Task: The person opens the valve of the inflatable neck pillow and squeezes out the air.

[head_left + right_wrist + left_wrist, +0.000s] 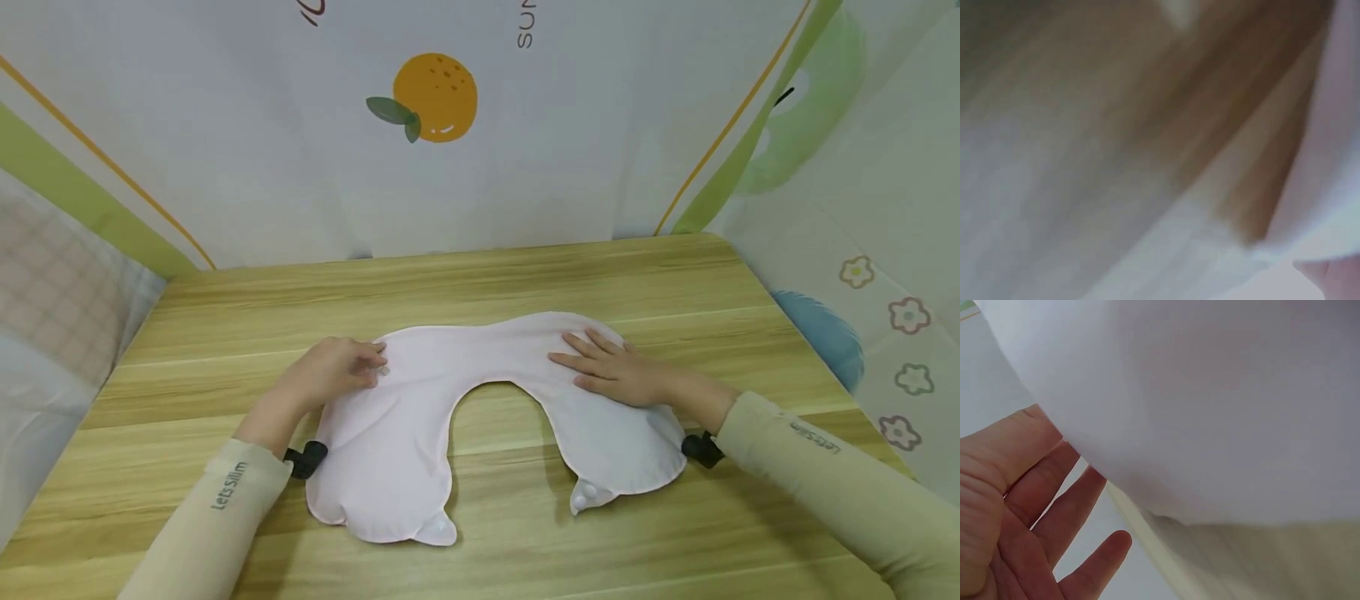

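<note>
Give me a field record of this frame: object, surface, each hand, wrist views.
object: pale pink U-shaped pillow, lying flat, open side toward the person
surface: wooden table
left hand: rests on the pillow's left arm, fingers curled at a small valve-like spot; a pinch cannot be told
right hand: fingers straight, pressing flat on the pillow's right arm
wrist views: left shows palm and pillow fabric; right too blurred

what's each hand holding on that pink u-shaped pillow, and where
Neither hand plainly grips it. The left hand rests on the pink neck pillow at its upper left bend, fingertips at the valve; whether they pinch it cannot be told. The right hand presses flat on the upper right bend.
</note>
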The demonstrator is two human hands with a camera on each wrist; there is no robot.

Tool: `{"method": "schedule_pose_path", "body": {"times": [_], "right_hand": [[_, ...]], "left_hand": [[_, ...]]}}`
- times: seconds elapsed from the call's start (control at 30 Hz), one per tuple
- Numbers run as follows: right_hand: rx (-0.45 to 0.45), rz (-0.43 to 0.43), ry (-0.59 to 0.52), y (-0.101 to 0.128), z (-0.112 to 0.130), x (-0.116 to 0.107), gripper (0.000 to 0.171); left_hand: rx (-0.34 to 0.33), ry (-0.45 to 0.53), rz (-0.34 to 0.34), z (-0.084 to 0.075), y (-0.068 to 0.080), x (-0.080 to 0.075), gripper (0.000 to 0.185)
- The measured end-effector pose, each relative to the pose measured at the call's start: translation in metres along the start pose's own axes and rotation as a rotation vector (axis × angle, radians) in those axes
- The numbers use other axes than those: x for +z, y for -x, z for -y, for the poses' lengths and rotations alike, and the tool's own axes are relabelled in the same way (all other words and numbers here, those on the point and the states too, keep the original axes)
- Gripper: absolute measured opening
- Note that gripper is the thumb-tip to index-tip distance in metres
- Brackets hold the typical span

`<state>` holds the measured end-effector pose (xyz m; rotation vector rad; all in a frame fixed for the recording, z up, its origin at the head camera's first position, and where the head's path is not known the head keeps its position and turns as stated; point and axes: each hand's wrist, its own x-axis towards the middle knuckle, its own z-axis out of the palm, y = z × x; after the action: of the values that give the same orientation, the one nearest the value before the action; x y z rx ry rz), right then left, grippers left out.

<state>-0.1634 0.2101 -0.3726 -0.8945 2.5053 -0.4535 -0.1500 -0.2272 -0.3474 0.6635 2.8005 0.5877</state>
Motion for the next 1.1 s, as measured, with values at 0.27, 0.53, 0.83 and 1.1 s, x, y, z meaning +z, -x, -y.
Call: {"method": "schedule_pose_path", "body": {"times": [0.27, 0.53, 0.83, 1.1], "right_hand": [[0.009, -0.046, 0.130, 0.013, -0.015, -0.001, 0.051], [0.026, -0.099, 0.186, 0.029, -0.026, 0.001, 0.052], [-0.012, -0.165, 0.237, 0.030, -0.022, -0.009, 0.054], [-0.219, -0.247, 0.115, 0.004, 0.022, -0.037, 0.053]], "left_hand": [[-0.011, -0.001, -0.005, 0.002, 0.003, -0.002, 0.028], [-0.019, -0.045, -0.006, 0.005, 0.009, -0.006, 0.031], [0.037, -0.058, 0.007, 0.006, 0.020, -0.009, 0.036], [0.132, -0.122, -0.067, -0.010, 0.048, -0.014, 0.022]]}}
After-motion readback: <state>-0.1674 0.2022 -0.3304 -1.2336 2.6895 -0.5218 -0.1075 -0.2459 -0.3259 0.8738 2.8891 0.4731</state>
